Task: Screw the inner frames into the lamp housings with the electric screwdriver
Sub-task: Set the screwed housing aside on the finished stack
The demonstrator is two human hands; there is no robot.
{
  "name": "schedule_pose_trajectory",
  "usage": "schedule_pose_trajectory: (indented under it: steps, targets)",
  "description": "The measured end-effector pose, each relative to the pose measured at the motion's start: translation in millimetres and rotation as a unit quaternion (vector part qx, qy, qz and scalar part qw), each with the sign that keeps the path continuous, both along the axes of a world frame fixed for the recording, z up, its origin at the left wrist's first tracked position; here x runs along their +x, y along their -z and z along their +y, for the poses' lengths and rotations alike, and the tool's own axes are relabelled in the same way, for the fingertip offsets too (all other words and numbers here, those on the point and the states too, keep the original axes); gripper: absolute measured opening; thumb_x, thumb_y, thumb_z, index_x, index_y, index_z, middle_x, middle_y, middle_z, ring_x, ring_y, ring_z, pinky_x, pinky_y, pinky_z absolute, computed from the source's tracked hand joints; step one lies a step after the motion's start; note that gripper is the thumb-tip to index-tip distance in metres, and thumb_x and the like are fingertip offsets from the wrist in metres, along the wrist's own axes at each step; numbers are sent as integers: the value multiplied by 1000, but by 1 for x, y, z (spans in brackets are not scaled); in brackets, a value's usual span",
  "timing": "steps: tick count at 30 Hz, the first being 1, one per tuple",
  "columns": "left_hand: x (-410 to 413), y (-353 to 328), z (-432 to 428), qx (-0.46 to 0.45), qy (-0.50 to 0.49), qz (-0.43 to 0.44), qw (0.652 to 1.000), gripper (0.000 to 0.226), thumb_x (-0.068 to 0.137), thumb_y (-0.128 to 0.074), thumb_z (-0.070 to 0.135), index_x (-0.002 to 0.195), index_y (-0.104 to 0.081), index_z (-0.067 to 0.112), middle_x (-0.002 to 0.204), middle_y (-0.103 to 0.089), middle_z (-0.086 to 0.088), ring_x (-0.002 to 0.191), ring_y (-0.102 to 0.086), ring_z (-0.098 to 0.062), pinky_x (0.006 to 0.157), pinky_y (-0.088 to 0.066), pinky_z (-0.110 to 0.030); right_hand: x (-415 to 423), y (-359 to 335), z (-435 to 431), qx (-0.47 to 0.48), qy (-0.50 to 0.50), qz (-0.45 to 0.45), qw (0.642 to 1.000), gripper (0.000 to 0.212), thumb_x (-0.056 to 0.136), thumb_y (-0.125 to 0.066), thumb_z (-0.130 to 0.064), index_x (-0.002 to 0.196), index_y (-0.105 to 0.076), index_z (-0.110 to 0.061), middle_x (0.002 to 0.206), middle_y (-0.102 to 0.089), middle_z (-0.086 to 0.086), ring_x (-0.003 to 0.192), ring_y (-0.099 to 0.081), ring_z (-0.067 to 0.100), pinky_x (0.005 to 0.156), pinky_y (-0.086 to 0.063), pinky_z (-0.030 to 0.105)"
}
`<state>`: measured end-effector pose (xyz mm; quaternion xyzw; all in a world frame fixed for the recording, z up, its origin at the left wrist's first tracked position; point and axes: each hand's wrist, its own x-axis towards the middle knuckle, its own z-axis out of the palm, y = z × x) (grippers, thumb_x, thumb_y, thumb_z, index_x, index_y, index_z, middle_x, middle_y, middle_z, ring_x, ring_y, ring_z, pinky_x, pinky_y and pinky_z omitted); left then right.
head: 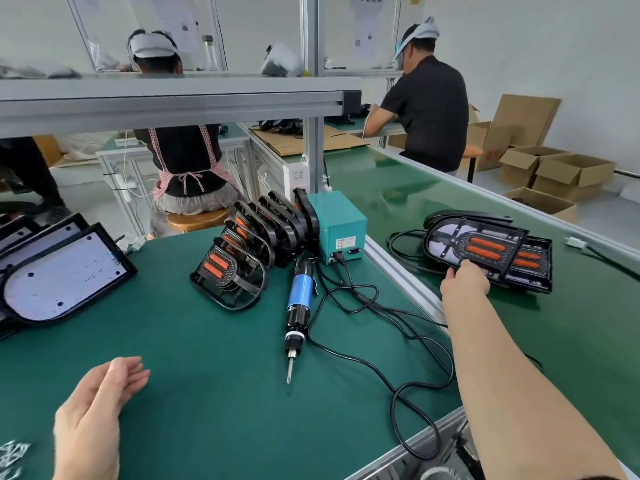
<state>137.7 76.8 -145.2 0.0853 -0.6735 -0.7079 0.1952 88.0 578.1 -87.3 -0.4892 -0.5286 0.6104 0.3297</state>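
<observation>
Right hand (464,280) stretched across aluminium rail onto glossy green conveyor belt (433,202), fingertips pinching near edge of black plastic D-shaped lamp assembly with orange bars (474,247), stacked on second similar unit. Left hand (100,407) empty, fingers loosely spread, above matte green bench mat (207,375). Blue-and-black cylindrical electric screwdriver (298,303) lies on mat, bit toward camera, cable running to teal metal box (337,225). Row of black ribbed inner frames (249,244) leans against box. Black-rimmed white-faced lamp housing (59,275) at left.

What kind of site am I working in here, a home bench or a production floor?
Most likely a factory assembly line: a green conveyor belt runs past the bench, a row of identical inner frames waits by the electric screwdriver, and other capped workers sit at neighbouring stations.
</observation>
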Motion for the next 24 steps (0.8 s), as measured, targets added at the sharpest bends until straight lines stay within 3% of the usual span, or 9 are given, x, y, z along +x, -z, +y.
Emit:
schedule_pose_trajectory:
  steps: [3,6,10,14,16,19,22,24]
  targets:
    - [0,1,0,-17,-4,-4,1000,24,105,-53,20,102,-70,4,104,-71,-18,80,-74,-9,81,-58,-17,-4,-10,-6,4,-78,-7,997,32,103,-48,-2,133,-54,9,133,-57,30,121,-55,42,77,-46,19]
    - [1,1,1,-32,-4,-4,999,22,103,-56,23,94,-74,15,102,-74,-12,84,-75,-15,84,-59,-21,-3,-9,-8,79,-103,-106,986,32,99,-54,2,130,-56,8,129,-60,25,120,-58,40,99,-45,32]
    - [1,1,1,-24,-9,-2,1000,22,103,-57,23,92,-74,16,100,-75,-10,83,-75,-16,83,-59,-20,2,-25,-20,187,-128,-188,956,14,93,-62,-5,107,-60,-4,99,-59,10,94,-60,29,77,-41,27]
    - [0,2,1,-16,-4,-1,1000,22,103,-57,23,91,-74,17,98,-74,-12,81,-74,-14,82,-59,-20,4,-31,-29,156,-129,-188,961,12,92,-62,-4,101,-55,-6,93,-57,10,90,-56,28,70,-40,26]
    - [0,3,1,-15,-4,-2,1000,24,103,-58,24,88,-76,19,96,-76,-8,84,-74,-17,83,-59,-21,6,-25,-34,172,-127,-180,960,27,91,-62,-1,118,-61,-5,110,-64,14,108,-62,33,80,-47,29]
    - [0,5,0,-24,-2,-4,1000,24,102,-59,27,87,-77,22,94,-77,-2,89,-74,-23,88,-60,-29,9,-23,-47,126,-134,-148,972,47,91,-62,4,137,-56,1,140,-57,18,129,-54,36,101,-44,33]
    - [1,5,-2,-30,5,-2,1000,23,100,-61,33,88,-77,22,94,-77,-3,90,-74,-25,97,-54,-45,15,-23,-67,117,-152,-117,974,51,91,-62,5,141,-53,1,145,-53,20,133,-51,37,108,-39,37]
    - [3,1,-1,-31,11,0,999,27,90,-63,48,87,-78,25,93,-77,-2,88,-75,-23,97,-53,-45,19,-23,-84,90,-146,-82,982,43,92,-60,7,135,-58,3,136,-59,22,125,-56,37,101,-43,35]
